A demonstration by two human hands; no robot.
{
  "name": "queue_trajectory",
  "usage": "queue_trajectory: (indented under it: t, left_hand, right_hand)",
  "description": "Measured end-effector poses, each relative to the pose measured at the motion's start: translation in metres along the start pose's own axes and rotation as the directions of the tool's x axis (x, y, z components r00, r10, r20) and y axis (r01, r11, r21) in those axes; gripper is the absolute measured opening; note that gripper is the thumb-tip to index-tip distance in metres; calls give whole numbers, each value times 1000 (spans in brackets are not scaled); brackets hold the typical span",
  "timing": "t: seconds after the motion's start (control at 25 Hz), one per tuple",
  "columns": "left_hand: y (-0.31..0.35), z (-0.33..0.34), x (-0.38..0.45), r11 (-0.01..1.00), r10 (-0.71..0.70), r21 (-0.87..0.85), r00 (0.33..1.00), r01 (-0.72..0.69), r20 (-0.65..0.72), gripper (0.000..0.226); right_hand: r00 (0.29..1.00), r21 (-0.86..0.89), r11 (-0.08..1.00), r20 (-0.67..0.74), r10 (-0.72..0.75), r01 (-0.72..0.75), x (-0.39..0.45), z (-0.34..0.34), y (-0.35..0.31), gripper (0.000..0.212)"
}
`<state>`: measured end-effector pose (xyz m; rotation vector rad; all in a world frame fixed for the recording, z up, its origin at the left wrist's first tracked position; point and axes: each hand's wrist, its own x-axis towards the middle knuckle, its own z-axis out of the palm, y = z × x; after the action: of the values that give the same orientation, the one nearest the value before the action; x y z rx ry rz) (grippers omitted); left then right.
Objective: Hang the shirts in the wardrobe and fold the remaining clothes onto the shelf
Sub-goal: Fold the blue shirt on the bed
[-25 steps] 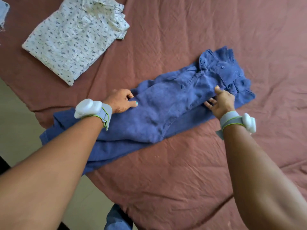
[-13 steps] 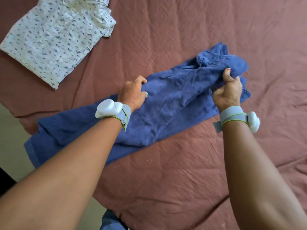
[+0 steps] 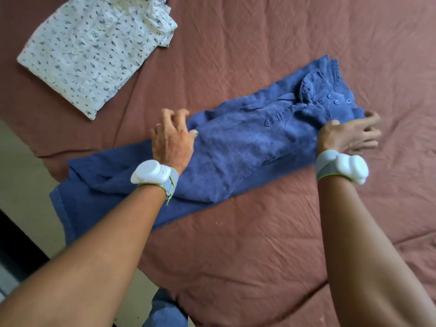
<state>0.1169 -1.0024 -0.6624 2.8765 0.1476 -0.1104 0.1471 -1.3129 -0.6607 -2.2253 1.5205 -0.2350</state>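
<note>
A blue button shirt [image 3: 247,142] lies folded lengthwise across the reddish-brown bedsheet [image 3: 259,244], collar end to the right, tail hanging off the bed's left edge. My left hand [image 3: 172,135] hovers at the shirt's far edge near its middle, fingers spread and loosely bent, holding nothing. My right hand [image 3: 349,134] lies at the collar end, blurred, with fingers stretched out flat over the cloth and sheet. A white shirt with a small dark leaf print [image 3: 94,50] lies folded at the upper left of the bed.
The bed's left edge runs diagonally, with pale floor [image 3: 21,185] beyond it. Blue denim [image 3: 165,312] shows at the bottom below my arms. A dark strip sits at the lower left corner.
My right hand has let go of the collar end and laid it down, fingers now spread flat. My left hand lifted slightly with its fingers opened. The view shifted.
</note>
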Motion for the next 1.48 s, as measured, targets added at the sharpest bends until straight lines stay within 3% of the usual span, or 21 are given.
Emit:
queue_trajectory:
  t: [0.08, 0.16, 0.24, 0.32, 0.4, 0.48, 0.56, 0.64, 0.72, 0.8, 0.84, 0.88, 0.92, 0.96, 1.08, 1.16, 1.24, 1.36, 1.4, 1.44, 1.48]
  left_hand:
    - [-23, -1, -19, 989, -112, 92, 991, 118, -68, 44]
    - [-53, 2, -34, 966, -181, 180, 983, 184, -33, 49]
    - [-92, 2, -42, 943, -158, 295, 987, 154, -9, 46]
    - [-120, -8, -42, 916, -34, 402, 996, -1, 79, 44]
    - [-134, -24, -30, 899, -13, 422, 956, -117, 294, 46]
    - [-144, -37, -15, 910, -121, 411, 916, -51, 383, 53]
    - [-148, -44, -4, 898, -220, 434, 924, 68, 312, 62]
    - [-142, -40, -1, 913, -156, 388, 987, 127, 43, 57]
    - [-113, -33, -2, 961, 91, 272, 984, -48, -150, 43]
    - [-68, -15, -13, 886, 455, 149, 885, -439, -99, 37]
    - [-46, 0, -25, 809, 582, 128, 813, -574, -28, 40]
    - [-31, 14, -38, 767, 628, 129, 776, -629, 53, 48]
    - [-24, 27, -49, 763, 617, 137, 775, -631, 135, 58]
    - [-24, 38, -57, 786, 573, 142, 796, -602, 196, 68]
    - [-33, 50, -62, 815, 512, 146, 816, -560, 268, 85]
    - [-33, 47, -56, 811, 502, 164, 811, -562, 300, 92]
    - [-32, 48, -55, 816, 472, 176, 811, -550, 345, 98]
    - [-34, 50, -56, 812, 478, 171, 804, -558, 355, 102]
    - [-36, 48, -57, 811, 494, 153, 801, -564, 339, 99]
    - [-40, 46, -58, 810, 511, 136, 800, -571, 315, 92]
    - [-46, 42, -58, 809, 522, 133, 805, -572, 283, 84]
  right_hand:
    - [897, -68, 899, 135, -422, 433, -33, 3, -13, 44]
    - [575, 31, 628, 366, -731, 778, -60, 20, -17, 44]
    - [297, 66, 377, 498, -815, 924, -76, 39, -25, 50]
    - [190, 22, 251, 588, -786, 968, -79, 51, -35, 53]
    - [188, -40, 213, 647, -739, 976, -72, 55, -39, 49]
    - [298, -100, 307, 636, -712, 946, -60, 54, -40, 45]
    - [469, -162, 471, 583, -663, 867, -54, 51, -42, 45]
    - [575, -218, 549, 499, -648, 807, -60, 51, -41, 50]
    - [474, -153, 454, 415, -777, 878, -79, 54, -39, 51]
    - [158, 17, 189, 478, -864, 982, -94, 60, -30, 52]
    - [-9, 55, 24, 539, -843, 998, -90, 63, -24, 52]
    - [-104, 51, -92, 599, -794, 994, -78, 65, -20, 52]
    - [-104, 4, -132, 640, -762, 991, -60, 65, -18, 53]
    - [-13, -84, -90, 658, -753, 992, -37, 64, -16, 55]
    - [413, -345, 244, 600, -685, 906, 20, 51, -23, 59]
    - [504, -371, 349, 526, -685, 861, 23, 44, -37, 61]
    - [405, -262, 316, 455, -793, 912, -11, 47, -41, 65]
    - [-60, 66, -29, 548, -834, 997, -79, 57, -3, 65]
    - [-129, 91, -93, 579, -805, 991, -91, 58, 14, 64]
    - [-102, 66, -78, 597, -796, 995, -94, 58, 26, 64]
    - [34, 10, 50, 599, -800, 999, -93, 57, 33, 64]
